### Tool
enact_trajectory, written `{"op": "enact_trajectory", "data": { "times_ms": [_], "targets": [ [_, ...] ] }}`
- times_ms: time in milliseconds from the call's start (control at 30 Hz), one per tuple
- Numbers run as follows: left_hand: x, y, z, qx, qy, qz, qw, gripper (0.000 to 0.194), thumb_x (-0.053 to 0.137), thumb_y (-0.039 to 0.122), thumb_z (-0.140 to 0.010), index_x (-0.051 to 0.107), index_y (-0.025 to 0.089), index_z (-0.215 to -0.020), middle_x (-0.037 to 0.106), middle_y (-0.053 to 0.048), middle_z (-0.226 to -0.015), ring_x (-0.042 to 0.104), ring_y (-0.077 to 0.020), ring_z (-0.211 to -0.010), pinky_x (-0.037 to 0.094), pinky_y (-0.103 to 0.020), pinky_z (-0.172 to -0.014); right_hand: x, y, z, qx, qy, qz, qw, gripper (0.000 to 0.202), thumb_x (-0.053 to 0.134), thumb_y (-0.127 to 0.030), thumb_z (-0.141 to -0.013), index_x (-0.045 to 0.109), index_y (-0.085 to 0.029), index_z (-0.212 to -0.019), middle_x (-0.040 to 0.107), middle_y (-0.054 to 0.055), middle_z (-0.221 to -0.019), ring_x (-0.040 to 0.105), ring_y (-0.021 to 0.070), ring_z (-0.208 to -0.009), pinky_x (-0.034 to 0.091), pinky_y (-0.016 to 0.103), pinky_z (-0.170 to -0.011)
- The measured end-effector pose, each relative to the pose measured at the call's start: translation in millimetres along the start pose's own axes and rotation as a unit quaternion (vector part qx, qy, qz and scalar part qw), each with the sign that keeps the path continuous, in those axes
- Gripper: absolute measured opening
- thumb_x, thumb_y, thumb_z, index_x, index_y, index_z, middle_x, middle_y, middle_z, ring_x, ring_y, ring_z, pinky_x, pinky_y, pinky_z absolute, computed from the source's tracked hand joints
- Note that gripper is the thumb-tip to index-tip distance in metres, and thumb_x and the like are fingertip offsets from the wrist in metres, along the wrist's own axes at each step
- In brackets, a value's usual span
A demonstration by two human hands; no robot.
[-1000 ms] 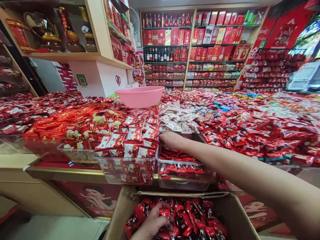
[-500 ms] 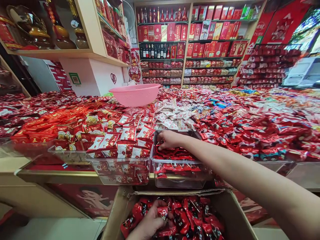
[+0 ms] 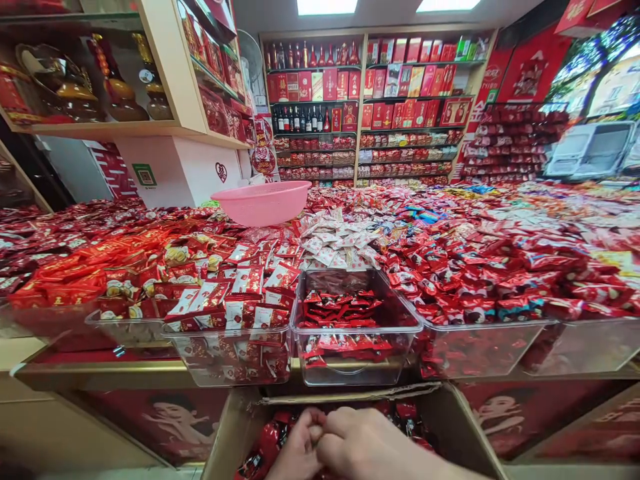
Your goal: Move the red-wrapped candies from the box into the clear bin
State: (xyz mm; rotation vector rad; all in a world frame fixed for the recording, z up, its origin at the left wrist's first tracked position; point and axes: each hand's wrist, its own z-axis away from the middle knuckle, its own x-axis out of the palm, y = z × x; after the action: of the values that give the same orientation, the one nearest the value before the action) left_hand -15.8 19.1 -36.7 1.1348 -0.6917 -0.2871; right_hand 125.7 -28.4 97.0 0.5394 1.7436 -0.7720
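Both my hands are together over the cardboard box at the bottom, above red wrapped candies. My left hand has its fingers curled against my right hand; what lies between them is hidden. My right hand is closed, its back towards the camera, and covers its own fingertips. Just beyond the box, a clear plastic bin holds flat red candy packets, heaped lower than those in the bins beside it.
Bins of red-and-white packets and red packets flank the clear bin. A pink basket rests on the candy behind. A cabinet overhangs the left; shelves stand at the back.
My right hand has left the clear bin and come down to my left hand over the cardboard box. The packets in the clear bin are now uncovered. The view has tilted slightly upward.
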Motion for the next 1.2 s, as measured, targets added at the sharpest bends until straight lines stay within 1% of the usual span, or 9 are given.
{"op": "enact_trajectory", "data": {
  "times_ms": [67,100,200,300,500,667,967,1100,1200],
  "targets": [
    [0.1,-4,0,0.013,-0.031,-0.005,0.999,0.034,0.07,0.027,-0.056,0.042,0.02,-0.074,0.055,0.004,-0.064,0.052,-0.0107,-0.06,0.036,-0.02,-0.054,54,15,19,0.16,0.019,-0.011,0.987,0.023,0.057,-0.029,-0.066,0.054,-0.016,-0.084,0.056,0.006,-0.081,0.049,0.0167,-0.073,0.037,0.023,-0.059],
    [-0.4,-7,0,0.017,-0.046,-0.016,0.999,0.032,0.069,0.026,-0.057,0.041,0.019,-0.072,0.054,0.005,-0.063,0.05,-0.009,-0.058,0.034,-0.019,-0.054,74,24,26,0.207,0.023,-0.051,0.977,0.024,0.057,-0.029,-0.065,0.054,-0.016,-0.085,0.056,0.005,-0.083,0.05,0.0163,-0.074,0.037,0.022,-0.06],
    [-3.2,-17,-3,0.022,-0.081,-0.05,0.995,0.025,0.065,0.026,-0.062,0.043,0.018,-0.072,0.052,0.005,-0.065,0.046,-0.0062,-0.057,0.031,-0.018,-0.054,104,42,40,0.267,0.021,-0.174,0.948,0.01,0.05,-0.024,-0.071,0.057,-0.018,-0.076,0.058,0.001,-0.075,0.051,0.0116,-0.068,0.035,0.018,-0.059],
    [-6.9,-25,-8,0.039,-0.059,-0.063,0.996,0.028,0.068,0.028,-0.058,0.047,0.017,-0.073,0.054,0.003,-0.069,0.047,-0.0082,-0.062,0.032,-0.019,-0.056,104,45,44,0.27,0.031,-0.211,0.939,0.014,0.044,-0.021,-0.073,0.056,-0.018,-0.067,0.058,0.0,-0.069,0.05,0.0103,-0.065,0.033,0.017,-0.058],
    [-14.1,-27,-11,0.031,0.06,-0.12,0.99,0.032,0.072,0.034,-0.049,0.056,0.016,-0.071,0.058,0.001,-0.069,0.05,-0.0132,-0.067,0.036,-0.025,-0.063,102,43,40,0.273,0.066,-0.262,0.923,0.012,0.047,-0.025,-0.071,0.056,-0.017,-0.074,0.059,0.001,-0.073,0.05,0.0106,-0.066,0.034,0.017,-0.058],
    [-11.6,-21,-8,0.032,0.039,-0.158,0.986,0.027,0.071,0.032,-0.049,0.055,0.016,-0.063,0.059,0.002,-0.061,0.05,-0.013,-0.061,0.036,-0.024,-0.059,107,42,40,0.245,0.082,-0.292,0.921,0.013,0.044,-0.022,-0.073,0.056,-0.017,-0.072,0.059,0.0,-0.071,0.05,0.0091,-0.065,0.034,0.015,-0.058],
    [-9.4,-21,-7,0.08,0.094,-0.167,0.978,0.024,0.07,0.033,-0.051,0.056,0.015,-0.058,0.054,0.003,-0.056,0.046,-0.0107,-0.057,0.034,-0.021,-0.056,98,38,38,0.241,0.111,-0.291,0.919,0.016,0.042,-0.024,-0.076,0.054,-0.017,-0.069,0.057,-0.001,-0.067,0.048,0.0083,-0.063,0.034,0.015,-0.058],
    [-4.9,-20,-7,0.064,0.115,-0.128,0.983,0.029,0.071,0.035,-0.048,0.06,0.015,-0.068,0.06,0.0,-0.066,0.05,-0.013,-0.062,0.037,-0.022,-0.057,100,41,39,0.267,0.131,-0.294,0.908,0.018,0.041,-0.026,-0.077,0.053,-0.016,-0.067,0.056,0.0,-0.065,0.047,0.0089,-0.061,0.033,0.016,-0.056],
    [-1.0,-14,-6,0.018,0.118,-0.092,0.989,0.036,0.071,0.037,-0.048,0.061,0.015,-0.076,0.062,-0.001,-0.064,0.05,-0.0109,-0.052,0.036,-0.021,-0.048,102,44,40,0.296,0.152,-0.307,0.891,0.02,0.04,-0.028,-0.077,0.053,-0.016,-0.068,0.056,0.0,-0.063,0.047,0.0096,-0.059,0.033,0.018,-0.054]
  ]
}}
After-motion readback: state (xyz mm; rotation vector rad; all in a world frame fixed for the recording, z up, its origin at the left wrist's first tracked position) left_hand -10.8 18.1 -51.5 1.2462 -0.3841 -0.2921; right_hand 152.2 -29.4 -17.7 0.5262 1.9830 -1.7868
